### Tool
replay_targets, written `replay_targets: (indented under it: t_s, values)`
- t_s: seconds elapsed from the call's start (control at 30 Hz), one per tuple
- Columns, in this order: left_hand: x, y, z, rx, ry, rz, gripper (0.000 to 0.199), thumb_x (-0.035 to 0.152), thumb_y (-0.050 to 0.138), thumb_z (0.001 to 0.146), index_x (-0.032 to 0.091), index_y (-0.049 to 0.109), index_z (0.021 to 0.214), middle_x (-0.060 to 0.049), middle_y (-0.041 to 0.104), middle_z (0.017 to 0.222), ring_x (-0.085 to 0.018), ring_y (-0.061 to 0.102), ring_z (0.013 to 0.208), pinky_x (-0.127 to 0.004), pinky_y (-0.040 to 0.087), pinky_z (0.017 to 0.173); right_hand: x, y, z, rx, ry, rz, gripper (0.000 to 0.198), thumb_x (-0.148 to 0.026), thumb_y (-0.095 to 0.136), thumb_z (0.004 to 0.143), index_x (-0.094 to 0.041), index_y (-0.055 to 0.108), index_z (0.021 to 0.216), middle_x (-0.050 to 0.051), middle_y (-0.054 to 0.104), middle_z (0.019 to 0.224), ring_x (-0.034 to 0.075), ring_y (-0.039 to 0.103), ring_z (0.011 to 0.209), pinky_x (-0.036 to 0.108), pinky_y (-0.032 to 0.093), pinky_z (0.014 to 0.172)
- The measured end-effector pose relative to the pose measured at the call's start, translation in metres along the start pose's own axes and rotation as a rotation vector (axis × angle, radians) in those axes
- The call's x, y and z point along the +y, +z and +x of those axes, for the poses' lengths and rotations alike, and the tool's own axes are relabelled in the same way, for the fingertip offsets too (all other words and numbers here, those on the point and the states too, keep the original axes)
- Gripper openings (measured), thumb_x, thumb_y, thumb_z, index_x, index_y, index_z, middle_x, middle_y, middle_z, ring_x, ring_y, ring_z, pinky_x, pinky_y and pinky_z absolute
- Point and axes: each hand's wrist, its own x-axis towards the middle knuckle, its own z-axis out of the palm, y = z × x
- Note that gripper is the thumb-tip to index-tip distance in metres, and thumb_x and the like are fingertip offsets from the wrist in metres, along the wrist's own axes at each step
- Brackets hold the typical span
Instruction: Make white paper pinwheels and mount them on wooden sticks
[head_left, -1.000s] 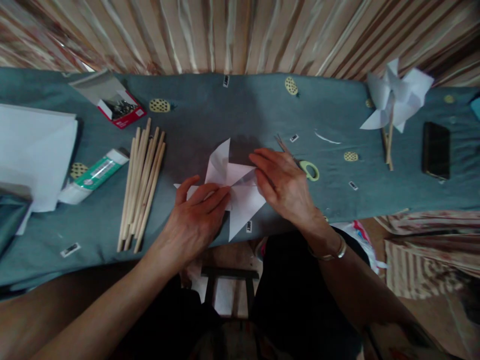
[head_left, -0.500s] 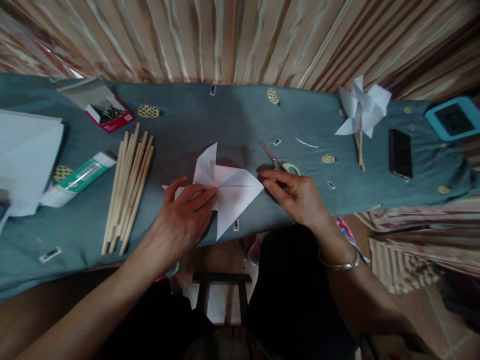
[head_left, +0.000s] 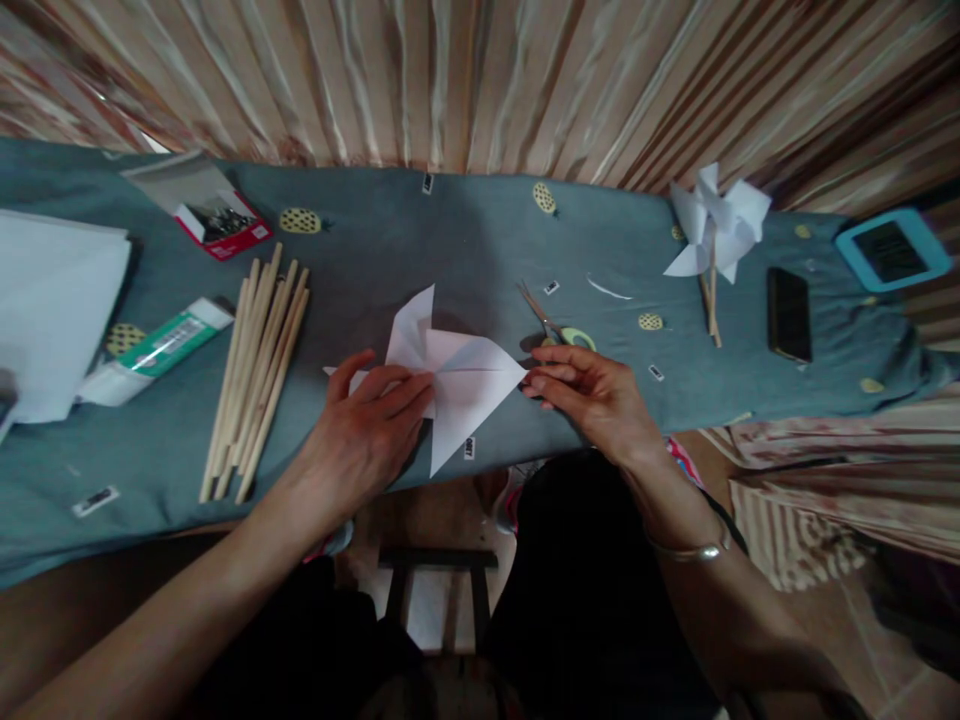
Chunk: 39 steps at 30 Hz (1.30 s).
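Now the right hand [head_left: 589,395] has shifted outward to pinch narrowly the folded white paper [head_left: 469,390] by its right tip near the front edge of the worktop [head_left: 480,260], apparently gaining that corner while the flattened left hand [head_left: 375,420] steadies it.

So off at the right end there's a dark phone [head_left: 789,313] lying flat, screen looks black, and just past it a blue-framed gadget [head_left: 892,250] with a dark screen, tilted a bit. Desk cloth [head_left: 480,235] is grey-green with little yellow pineapple prints [head_left: 300,221], kinda cute tbh. Beige-and-brown striped curtain [head_left: 450,80] runs along the far edge. Lower right: more striped fabric [head_left: 780,530] over a brownish tiled floor [head_left: 877,620].
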Motion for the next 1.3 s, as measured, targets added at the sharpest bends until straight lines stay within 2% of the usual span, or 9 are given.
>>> replay_targets:
  t_s: [0.33,0.6,0.73,0.93,1.3]
  values:
    - [0.000,-0.003,0.001,-0.012,0.012,0.019,0.031,0.017,0.046,0.094,0.023,0.069,0.112,-0.006,0.072,0.121,-0.026,0.063,0.109,-0.055,0.037,0.109,-0.012,-0.004,-0.014,-0.108,0.179,0.189,0.041,-0.037,0.082,0.072,-0.023,0.069,0.108,0.004,0.079,0.095,0.017,0.076,0.088,0.025,0.059,0.069]
    - [0.000,-0.001,0.001,0.008,0.017,0.031,0.030,0.019,0.045,0.094,0.024,0.069,0.110,-0.006,0.073,0.118,-0.026,0.064,0.107,-0.055,0.040,0.107,-0.003,-0.001,-0.013,-0.098,0.056,0.127,0.035,-0.042,0.079,0.075,-0.022,0.070,0.103,0.004,0.078,0.092,0.015,0.074,0.080,0.027,0.058,0.069]
    - [0.000,-0.002,0.001,0.005,0.011,0.026,0.030,0.017,0.046,0.094,0.025,0.069,0.111,-0.005,0.073,0.118,-0.026,0.063,0.108,-0.056,0.040,0.108,-0.003,0.000,-0.013,-0.094,0.036,0.075,0.033,-0.042,0.077,0.077,-0.021,0.070,0.101,0.004,0.078,0.091,0.014,0.073,0.074,0.025,0.057,0.064]
    - [0.000,0.000,0.000,0.015,0.010,0.016,0.030,0.016,0.046,0.093,0.023,0.069,0.111,-0.007,0.073,0.118,-0.028,0.063,0.108,-0.058,0.039,0.108,-0.001,0.000,-0.014,-0.072,0.000,0.007,0.028,-0.040,0.076,0.078,-0.021,0.071,0.098,0.004,0.076,0.090,0.013,0.070,0.076,0.023,0.055,0.062]
    - [0.000,0.001,0.001,0.024,0.028,0.043,0.029,0.016,0.046,0.094,0.022,0.069,0.111,-0.007,0.074,0.116,-0.027,0.064,0.107,-0.057,0.042,0.106,-0.003,0.006,-0.019,-0.132,-0.055,0.096,0.035,-0.043,0.074,0.082,-0.023,0.067,0.110,0.004,0.077,0.097,0.014,0.072,0.080,0.028,0.058,0.073]
